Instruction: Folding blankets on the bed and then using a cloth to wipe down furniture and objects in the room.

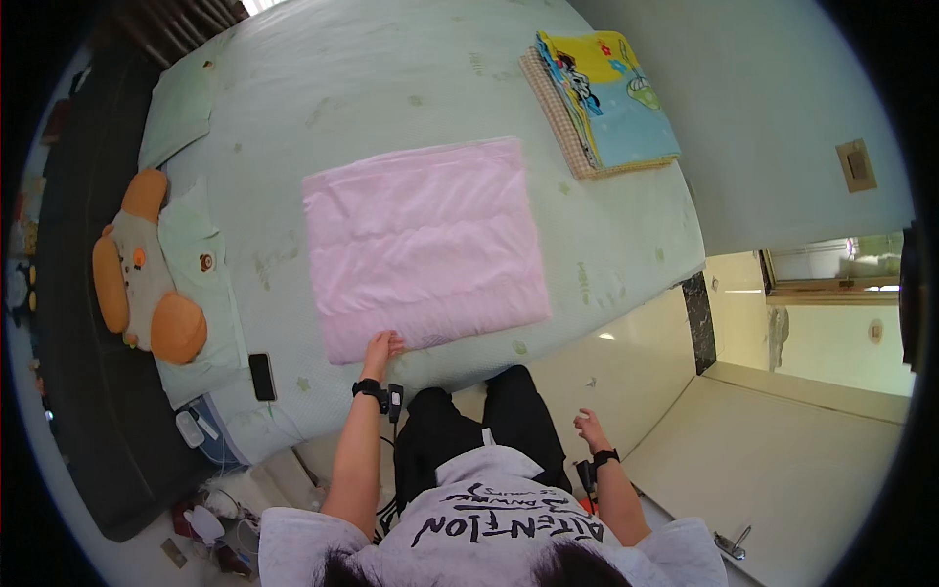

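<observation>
A folded pink quilt (pixel 429 242) lies flat as a rough rectangle on the pale green bed cover (pixel 411 81). My left hand (pixel 383 346) rests at the quilt's near edge, left of its middle, fingers pointing inward and nothing visibly pinched between them. Away from the bed, my right hand (pixel 589 429) hangs in the air to the right of my legs, fingers loosely bent and holding nothing. Both wrists wear black straps with small devices.
Folded patterned blankets (pixel 609 110) are stacked at the bed's far right corner. An orange-and-white plush toy (pixel 147 271) leans by the dark headboard (pixel 88 308). A phone (pixel 262 376) on a cable lies near the left edge. A door (pixel 777 469) stands at right.
</observation>
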The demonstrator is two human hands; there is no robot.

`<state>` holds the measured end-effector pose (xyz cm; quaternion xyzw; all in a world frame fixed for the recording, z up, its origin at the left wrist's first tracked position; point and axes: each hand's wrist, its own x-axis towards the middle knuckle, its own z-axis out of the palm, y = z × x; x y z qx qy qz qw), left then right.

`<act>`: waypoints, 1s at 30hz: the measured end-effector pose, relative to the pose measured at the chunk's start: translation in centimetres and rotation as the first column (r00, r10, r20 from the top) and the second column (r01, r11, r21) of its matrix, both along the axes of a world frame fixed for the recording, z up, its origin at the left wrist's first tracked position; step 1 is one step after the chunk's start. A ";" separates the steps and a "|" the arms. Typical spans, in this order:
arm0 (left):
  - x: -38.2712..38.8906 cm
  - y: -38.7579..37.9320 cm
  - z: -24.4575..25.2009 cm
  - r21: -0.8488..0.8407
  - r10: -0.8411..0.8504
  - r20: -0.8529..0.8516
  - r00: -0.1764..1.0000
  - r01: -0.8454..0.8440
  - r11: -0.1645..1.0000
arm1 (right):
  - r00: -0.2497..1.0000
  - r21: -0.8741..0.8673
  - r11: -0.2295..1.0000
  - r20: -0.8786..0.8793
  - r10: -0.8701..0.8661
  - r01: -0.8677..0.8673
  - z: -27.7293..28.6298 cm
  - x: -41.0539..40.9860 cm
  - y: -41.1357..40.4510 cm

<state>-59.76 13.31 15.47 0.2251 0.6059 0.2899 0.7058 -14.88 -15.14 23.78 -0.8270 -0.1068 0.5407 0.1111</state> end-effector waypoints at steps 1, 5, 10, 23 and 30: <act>0.7 0.3 0.6 -0.058 0.005 -0.030 1.000 -0.007 0.998 | 0.995 0.036 0.995 -0.035 -0.092 0.094 0.2 0.6 0.2; 2.5 -1.8 -0.1 -0.147 -0.090 -0.109 0.990 0.074 0.986 | 0.792 0.193 0.773 -0.253 -0.556 0.604 0.7 4.2 1.0; 3.6 -8.1 -1.4 -0.442 -0.051 -0.241 0.969 -0.063 0.895 | 0.330 0.189 0.274 -0.632 -0.701 0.943 -1.1 14.6 6.0; 31.6 -3.9 3.6 -0.234 -0.171 -0.259 0.951 0.110 0.966 | 0.436 0.231 0.474 -0.814 -0.384 0.850 -21.3 35.9 50.9; 38.1 -6.6 3.3 -0.506 -0.241 -0.308 0.920 0.055 0.861 | 0.477 0.286 0.519 -0.832 -0.283 0.806 -21.8 27.0 61.3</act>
